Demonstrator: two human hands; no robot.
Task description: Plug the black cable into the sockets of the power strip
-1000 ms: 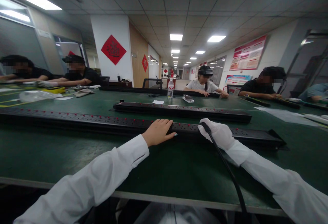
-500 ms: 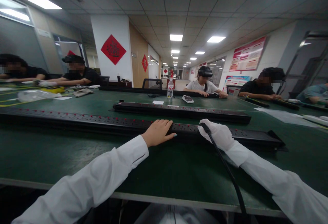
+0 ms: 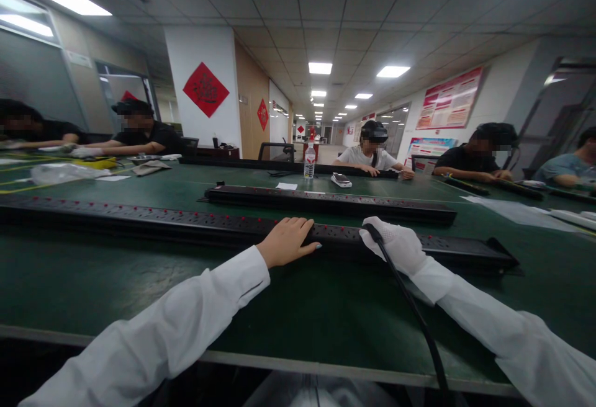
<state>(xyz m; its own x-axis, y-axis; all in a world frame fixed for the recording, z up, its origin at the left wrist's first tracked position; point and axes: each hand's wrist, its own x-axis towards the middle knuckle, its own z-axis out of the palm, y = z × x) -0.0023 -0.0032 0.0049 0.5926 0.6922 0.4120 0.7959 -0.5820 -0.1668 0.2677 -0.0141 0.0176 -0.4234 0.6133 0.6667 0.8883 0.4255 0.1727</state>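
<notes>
A long black power strip with a row of red buttons and dark socket slots runs across the table before me. My left hand, bare, rests flat on top of it with the thumb spread toward the near side. Farther right, my right hand wears a white glove and is closed on the end of a black power cord. That end is held against the strip's top. Whether its plug sits in a socket is hidden by the fingers. The cord hangs down over the table's near edge.
A second black power strip lies beyond the first. Behind it are a water bottle, a phone-like device and white paper. Clear plastic lies left. Several people sit around the green table.
Both my hands, the cord and the strips stay in place. At the far right, a co-worker's head has come into view.
</notes>
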